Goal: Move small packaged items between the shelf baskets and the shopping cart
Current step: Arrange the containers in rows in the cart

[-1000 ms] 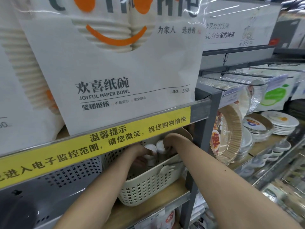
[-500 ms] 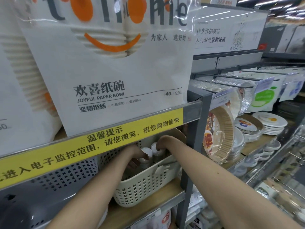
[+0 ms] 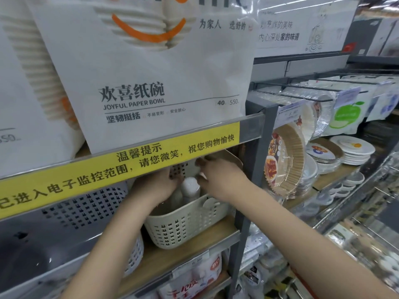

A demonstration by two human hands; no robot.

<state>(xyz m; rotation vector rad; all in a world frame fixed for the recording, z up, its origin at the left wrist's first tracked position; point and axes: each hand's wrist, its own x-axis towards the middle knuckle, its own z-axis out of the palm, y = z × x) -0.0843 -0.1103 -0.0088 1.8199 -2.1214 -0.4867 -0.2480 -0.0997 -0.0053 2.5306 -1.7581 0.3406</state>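
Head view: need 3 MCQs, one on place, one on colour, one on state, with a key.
1. Where are both hands?
A. In the cream basket on the wooden shelf
B. On the paper plates
C. On a cart handle

2. What colour is the notice strip on the shelf edge above the basket?
A. Red
B. Yellow
C. Blue

3. How do the white-capped packs stand in the basket?
A. Spilled on the floor
B. Flat on the shelf
C. Upright, between the hands

Key: 1 A, the left hand and right hand both reach over its rim. 2 B, yellow with black print. 3 C, the round caps point up between the two hands.
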